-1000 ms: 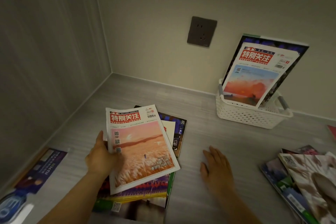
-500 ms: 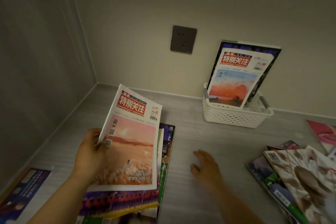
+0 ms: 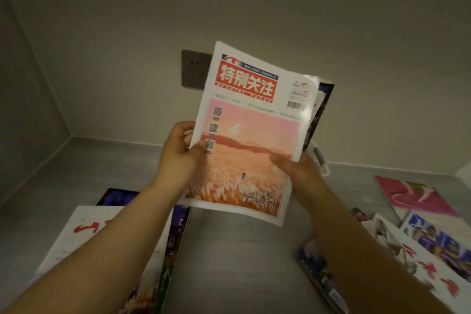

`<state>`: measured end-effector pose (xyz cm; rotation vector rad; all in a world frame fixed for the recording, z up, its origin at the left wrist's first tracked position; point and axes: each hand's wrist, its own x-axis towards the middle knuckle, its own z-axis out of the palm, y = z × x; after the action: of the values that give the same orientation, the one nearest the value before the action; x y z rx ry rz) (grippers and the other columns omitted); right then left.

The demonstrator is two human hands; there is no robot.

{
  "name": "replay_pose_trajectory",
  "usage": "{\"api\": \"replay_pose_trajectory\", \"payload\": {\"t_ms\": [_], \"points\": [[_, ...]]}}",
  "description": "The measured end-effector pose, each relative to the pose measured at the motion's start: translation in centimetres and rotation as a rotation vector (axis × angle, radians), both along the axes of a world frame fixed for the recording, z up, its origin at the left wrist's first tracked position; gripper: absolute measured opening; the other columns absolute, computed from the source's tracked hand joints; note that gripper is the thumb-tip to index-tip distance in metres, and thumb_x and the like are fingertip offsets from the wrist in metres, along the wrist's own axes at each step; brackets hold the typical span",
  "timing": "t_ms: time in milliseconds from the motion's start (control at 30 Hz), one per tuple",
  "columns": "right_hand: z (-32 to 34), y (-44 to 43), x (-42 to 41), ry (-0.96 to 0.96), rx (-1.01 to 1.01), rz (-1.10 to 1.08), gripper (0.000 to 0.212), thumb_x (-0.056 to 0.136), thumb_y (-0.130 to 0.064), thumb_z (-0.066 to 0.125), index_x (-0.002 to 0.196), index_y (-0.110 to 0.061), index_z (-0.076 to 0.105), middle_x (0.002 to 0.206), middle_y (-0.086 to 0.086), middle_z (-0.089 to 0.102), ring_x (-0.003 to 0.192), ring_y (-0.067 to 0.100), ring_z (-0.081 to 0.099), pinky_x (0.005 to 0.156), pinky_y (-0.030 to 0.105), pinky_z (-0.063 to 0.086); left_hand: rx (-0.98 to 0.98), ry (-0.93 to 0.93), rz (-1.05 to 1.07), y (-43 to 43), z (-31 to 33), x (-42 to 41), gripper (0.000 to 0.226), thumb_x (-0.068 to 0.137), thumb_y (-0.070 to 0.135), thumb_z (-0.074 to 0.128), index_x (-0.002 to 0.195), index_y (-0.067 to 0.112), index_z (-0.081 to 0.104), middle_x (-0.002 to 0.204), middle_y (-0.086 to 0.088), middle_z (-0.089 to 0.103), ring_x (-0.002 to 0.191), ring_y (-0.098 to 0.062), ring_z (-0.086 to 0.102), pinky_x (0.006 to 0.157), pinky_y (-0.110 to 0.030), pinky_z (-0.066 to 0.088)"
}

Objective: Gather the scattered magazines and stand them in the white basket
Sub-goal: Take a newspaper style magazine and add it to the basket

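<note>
"SPECIAL FOCUS" on our pink-covered paper magazine [image 3: 244, 135], left hand [image 3: 178, 158] and right hand [image 3: 300, 173] both gripping it, lifted since earlier off the seven-o'clock white-topped magazine stack [image 3: 81, 222]

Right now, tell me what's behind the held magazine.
Showing behind the magazine: the left part of a wall socket, a strip of a dark magazine at its right edge, and a bit of the basket below that. The rest of the basket is covered.

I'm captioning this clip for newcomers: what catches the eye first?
A magazine with a red masthead and pink cover, held upright mid-frame, left hand gripping its left edge, right hand its right. Other magazines lie below on both sides; a dark socket is on the wall behind.
</note>
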<state>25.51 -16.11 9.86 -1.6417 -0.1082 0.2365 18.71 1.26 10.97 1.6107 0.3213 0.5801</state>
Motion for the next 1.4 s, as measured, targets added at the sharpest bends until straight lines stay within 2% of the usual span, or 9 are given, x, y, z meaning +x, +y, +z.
{"api": "replay_pose_trajectory", "payload": {"t_ms": [100, 267, 433, 567, 800, 967, 1167, 1333, 1400], "points": [[1.6, -2.2, 3.6, -0.066, -0.1, -0.125, 0.038, 0.08, -0.005, 0.063, 0.117, -0.004, 0.056, 0.106, 0.011, 0.063, 0.097, 0.027, 0.061, 0.081, 0.036, 0.051, 0.119, 0.034, -0.029, -1.7, 0.6, 4.9, 0.015, 0.086, 0.005, 0.054, 0.095, 0.016, 0.048, 0.082, 0.008, 0.058, 0.071, -0.005, 0.055, 0.051, -0.002, 0.045], [3.1, -4.4, 9.5, -0.141, -0.081, -0.222, 0.032, 0.081, 0.0, 0.06, 0.113, 0.002, 0.058, 0.096, 0.013, 0.06, 0.088, 0.026, 0.06, 0.076, 0.035, 0.052, 0.302, 0.081, 0.032, -3.4, 0.5, 12.3, 0.022, 0.086, 0.014, 0.056, 0.104, 0.004, 0.063, 0.109, -0.013, 0.068, 0.094, -0.023, 0.061, 0.083, -0.027, 0.045], [0.6, -4.1, 13.9, -0.125, -0.12, -0.25, 0.03, 0.083, -0.002, 0.058, 0.112, 0.001, 0.058, 0.094, 0.012, 0.06, 0.084, 0.024, 0.059, 0.071, 0.032, 0.051, 0.233, 0.16, 0.052, -3.8, -1.4, 17.1, 0.022, 0.085, 0.01, 0.057, 0.103, 0.0, 0.065, 0.109, -0.018, 0.068, 0.089, -0.024, 0.059, 0.083, -0.028, 0.046], [-2.3, -4.2, 16.1, -0.095, -0.162, -0.264, 0.033, 0.082, -0.002, 0.059, 0.114, 0.001, 0.057, 0.1, 0.017, 0.062, 0.09, 0.029, 0.06, 0.078, 0.032, 0.047, 0.17, 0.223, 0.044, -4.0, -3.9, 19.0, 0.02, 0.084, 0.007, 0.057, 0.102, 0.001, 0.065, 0.107, -0.017, 0.068, 0.085, -0.02, 0.058, 0.083, -0.03, 0.048], [-6.4, -4.0, 18.9, 0.019, -0.192, -0.238, 0.038, 0.081, -0.005, 0.062, 0.117, 0.003, 0.054, 0.113, 0.022, 0.062, 0.104, 0.036, 0.06, 0.082, 0.035, 0.049, 0.244, 0.348, 0.06, -3.9, -7.4, 20.8, 0.022, 0.085, 0.007, 0.055, 0.104, 0.001, 0.065, 0.112, -0.017, 0.067, 0.097, -0.027, 0.061, 0.082, -0.025, 0.042], [-7.4, -3.6, 20.1, 0.054, -0.212, -0.245, 0.04, 0.081, -0.003, 0.059, 0.119, 0.005, 0.052, 0.114, 0.025, 0.061, 0.104, 0.039, 0.059, 0.085, 0.038, 0.05, 0.343, 0.359, 0.082, -3.5, -8.4, 21.7, 0.022, 0.085, 0.01, 0.056, 0.104, 0.003, 0.066, 0.111, -0.014, 0.068, 0.089, -0.019, 0.058, 0.079, -0.021, 0.039], [-7.8, -3.0, 20.1, -0.094, -0.217, -0.322, 0.048, 0.082, -0.004, 0.059, 0.126, -0.006, 0.04, 0.103, 0.001, 0.049, 0.095, 0.017, 0.051, 0.08, 0.026, 0.044, 0.357, 0.319, 0.15, -3.2, -8.7, 22.5, 0.021, 0.082, 0.009, 0.061, 0.102, 0.004, 0.058, 0.107, -0.013, 0.066, 0.089, -0.022, 0.059, 0.077, -0.024, 0.041], [-8.5, -2.9, 20.1, -0.184, -0.192, -0.403, 0.041, 0.084, 0.0, 0.054, 0.122, -0.008, 0.04, 0.108, 0.001, 0.046, 0.093, 0.012, 0.05, 0.065, 0.009, 0.04, 0.394, 0.278, 0.1, -3.8, -8.8, 22.4, 0.038, 0.087, 0.013, 0.054, 0.125, 0.01, 0.051, 0.123, -0.012, 0.062, 0.108, -0.026, 0.06, 0.09, -0.029, 0.044], [-8.5, -3.0, 20.1, -0.207, -0.234, -0.404, 0.035, 0.087, -0.002, 0.05, 0.121, -0.008, 0.042, 0.105, -0.001, 0.048, 0.092, 0.012, 0.049, 0.063, 0.007, 0.038, 0.434, 0.275, 0.1, -3.9, -9.1, 22.4, 0.032, 0.09, 0.013, 0.05, 0.121, 0.01, 0.055, 0.12, -0.013, 0.064, 0.107, -0.027, 0.06, 0.084, -0.024, 0.041]]}}
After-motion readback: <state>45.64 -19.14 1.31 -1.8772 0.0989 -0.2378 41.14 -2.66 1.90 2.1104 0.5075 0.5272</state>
